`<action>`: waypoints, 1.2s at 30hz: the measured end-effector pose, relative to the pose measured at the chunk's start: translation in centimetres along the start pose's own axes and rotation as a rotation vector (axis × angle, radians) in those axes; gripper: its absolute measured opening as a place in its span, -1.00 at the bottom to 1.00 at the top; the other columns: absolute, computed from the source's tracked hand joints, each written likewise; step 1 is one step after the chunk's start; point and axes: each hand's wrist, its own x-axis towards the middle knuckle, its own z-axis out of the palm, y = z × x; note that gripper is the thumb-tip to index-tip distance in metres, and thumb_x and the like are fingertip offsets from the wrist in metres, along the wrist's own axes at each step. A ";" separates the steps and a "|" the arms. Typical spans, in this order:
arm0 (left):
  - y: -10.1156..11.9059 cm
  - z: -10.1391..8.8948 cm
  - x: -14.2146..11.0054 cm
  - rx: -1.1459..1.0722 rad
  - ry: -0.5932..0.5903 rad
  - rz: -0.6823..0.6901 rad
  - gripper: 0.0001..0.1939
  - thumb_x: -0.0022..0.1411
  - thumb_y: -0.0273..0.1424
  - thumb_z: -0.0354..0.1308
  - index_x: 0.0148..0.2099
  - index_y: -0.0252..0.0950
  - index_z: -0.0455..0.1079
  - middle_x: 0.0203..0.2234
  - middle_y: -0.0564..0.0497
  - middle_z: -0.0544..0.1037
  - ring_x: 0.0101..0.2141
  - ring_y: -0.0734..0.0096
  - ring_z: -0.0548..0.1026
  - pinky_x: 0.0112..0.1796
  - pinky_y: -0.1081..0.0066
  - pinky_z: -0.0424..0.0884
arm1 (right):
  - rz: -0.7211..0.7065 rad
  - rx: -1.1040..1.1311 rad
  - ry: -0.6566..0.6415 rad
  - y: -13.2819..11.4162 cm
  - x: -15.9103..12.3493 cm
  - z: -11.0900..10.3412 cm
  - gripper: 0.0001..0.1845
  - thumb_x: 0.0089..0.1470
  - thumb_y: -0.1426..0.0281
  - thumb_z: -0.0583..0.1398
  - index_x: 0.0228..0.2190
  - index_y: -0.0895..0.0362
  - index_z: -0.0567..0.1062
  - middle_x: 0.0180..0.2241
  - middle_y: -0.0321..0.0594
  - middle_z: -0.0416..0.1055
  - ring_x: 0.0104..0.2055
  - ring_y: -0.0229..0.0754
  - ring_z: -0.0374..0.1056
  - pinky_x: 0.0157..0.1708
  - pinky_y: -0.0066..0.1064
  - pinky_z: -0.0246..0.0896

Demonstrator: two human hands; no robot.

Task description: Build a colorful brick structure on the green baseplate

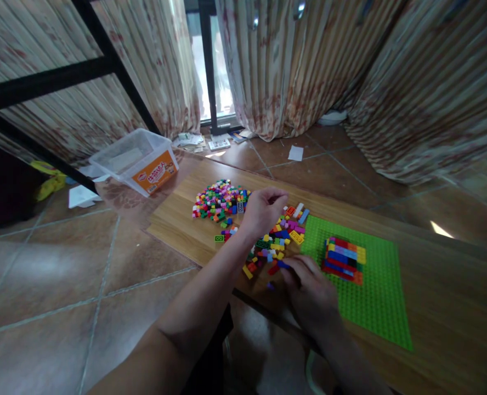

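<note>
A heap of small coloured bricks (221,198) lies on a low wooden table (432,285), with more loose bricks (278,241) strewn toward a green baseplate (375,299). A multicoloured stack of bricks (344,258) stands on the baseplate. My left hand (264,211) hovers over the loose bricks with its fingers curled in; whether it holds anything is hidden. My right hand (309,291) rests at the table's near edge, fingers bent down on a blue brick (283,264) beside the baseplate.
A clear plastic tub with an orange label (139,160) sits on the tiled floor at the table's far left corner. Papers (210,141) lie by the window. Striped curtains (412,82) hang behind. A black metal frame (54,77) crosses the upper left.
</note>
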 end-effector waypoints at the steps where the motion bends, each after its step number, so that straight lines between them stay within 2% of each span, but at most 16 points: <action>1: -0.1 0.1 0.0 0.020 -0.003 0.006 -0.85 0.17 -0.47 0.13 -0.29 -0.36 0.54 -0.52 0.08 0.54 -0.52 0.59 0.43 -0.44 0.59 0.37 | 0.024 0.002 0.033 0.0 0.1 0.0 -0.73 0.26 0.32 0.06 -0.19 0.06 0.55 -0.17 -0.16 0.52 -0.19 -0.16 0.47 -0.27 -0.37 0.38; 6: -0.3 0.1 0.1 0.103 -0.001 0.038 -0.84 0.17 -0.47 0.13 -0.30 -0.34 0.55 -0.51 0.06 0.55 -0.46 0.54 0.47 -0.39 0.56 0.39 | 0.037 0.042 0.099 -0.6 0.7 -0.1 -0.71 0.24 0.34 0.08 -0.09 0.05 0.52 -0.09 -0.12 0.48 -0.09 -0.13 0.44 -0.17 -0.31 0.41; 11: -0.1 0.1 0.0 0.118 -0.010 0.030 -0.84 0.17 -0.48 0.13 -0.30 -0.33 0.56 -0.46 0.04 0.59 -0.40 0.50 0.51 -0.34 0.53 0.42 | -0.001 0.050 0.011 -1.7 1.1 0.8 -0.70 0.23 0.29 0.11 -0.07 0.05 0.53 -0.03 -0.10 0.44 -0.09 -0.12 0.44 -0.17 -0.31 0.41; 16: -0.2 0.0 -0.2 0.110 -0.020 0.035 -0.84 0.17 -0.49 0.12 -0.31 -0.34 0.55 -0.47 0.06 0.57 -0.42 0.52 0.49 -0.35 0.55 0.40 | 0.013 0.093 -0.043 -2.4 1.9 1.3 -0.77 0.22 0.31 0.11 -0.20 0.06 0.56 -0.07 -0.11 0.45 -0.11 -0.12 0.44 -0.21 -0.34 0.39; 19: -0.2 0.0 -0.2 0.111 -0.023 0.036 -0.85 0.18 -0.47 0.13 -0.31 -0.34 0.54 -0.47 0.06 0.57 -0.43 0.53 0.48 -0.37 0.55 0.39 | 0.061 0.231 0.010 -2.5 2.3 0.4 -0.81 0.19 0.29 0.14 -0.24 0.07 0.54 -0.15 -0.15 0.49 -0.21 -0.18 0.45 -0.24 -0.37 0.38; 21: -0.1 0.2 -0.4 0.128 -0.043 0.033 -0.85 0.19 -0.46 0.13 -0.30 -0.35 0.54 -0.47 0.06 0.57 -0.44 0.53 0.47 -0.38 0.56 0.38 | 0.161 0.325 0.061 -2.1 2.4 -0.7 -0.81 0.17 0.26 0.17 -0.25 0.07 0.53 -0.25 -0.20 0.52 -0.35 -0.24 0.43 -0.32 -0.39 0.37; 23: -0.1 0.5 -0.6 0.140 -0.089 0.044 -0.84 0.19 -0.47 0.11 -0.33 -0.35 0.53 -0.49 0.06 0.56 -0.46 0.53 0.46 -0.40 0.56 0.36 | 0.300 0.403 0.126 -1.2 2.4 -2.0 -0.77 0.13 0.21 0.21 -0.24 0.08 0.52 -0.36 -0.24 0.53 -0.44 -0.26 0.42 -0.40 -0.41 0.35; 26: -0.1 1.2 -1.1 0.136 -0.170 0.070 -0.83 0.20 -0.47 0.10 -0.32 -0.36 0.54 -0.47 0.04 0.58 -0.44 0.51 0.47 -0.39 0.55 0.37 | 0.457 0.472 0.251 1.2 2.2 -4.1 -0.69 0.04 0.14 0.28 -0.26 0.09 0.52 -0.36 -0.21 0.55 -0.40 -0.20 0.46 -0.38 -0.37 0.38; 29: -0.1 2.1 -1.8 0.149 -0.233 0.067 -0.82 0.21 -0.47 0.11 -0.28 -0.35 0.55 -0.42 0.02 0.60 -0.41 0.49 0.49 -0.35 0.52 0.39 | 0.560 0.432 0.331 4.5 1.8 -6.0 -0.63 -0.06 0.11 0.33 -0.28 0.09 0.53 -0.37 -0.21 0.56 -0.37 -0.16 0.48 -0.32 -0.30 0.42; 31: -0.1 2.8 -2.3 0.174 -0.270 0.059 -0.83 0.21 -0.47 0.11 -0.28 -0.35 0.54 -0.42 0.02 0.60 -0.41 0.48 0.49 -0.34 0.52 0.39 | 0.601 0.431 0.337 6.7 1.3 -7.0 -0.61 -0.10 0.09 0.34 -0.29 0.10 0.54 -0.35 -0.20 0.57 -0.35 -0.14 0.49 -0.28 -0.28 0.42; 33: 0.1 3.5 -2.8 0.199 -0.317 0.056 -0.83 0.21 -0.47 0.10 -0.27 -0.35 0.54 -0.44 0.04 0.59 -0.42 0.49 0.48 -0.35 0.51 0.39 | 0.648 0.332 0.300 8.4 0.6 -7.8 -0.58 -0.12 0.06 0.34 -0.31 0.10 0.56 -0.36 -0.18 0.57 -0.35 -0.12 0.49 -0.30 -0.27 0.41; 36: 0.4 4.5 -3.4 0.238 -0.393 0.063 -0.82 0.23 -0.47 0.10 -0.23 -0.36 0.54 -0.44 0.04 0.58 -0.42 0.47 0.47 -0.34 0.50 0.38 | 0.678 0.186 0.204 9.6 -0.2 -8.5 -0.54 -0.15 0.01 0.31 -0.32 0.11 0.59 -0.40 -0.15 0.58 -0.38 -0.07 0.49 -0.36 -0.26 0.37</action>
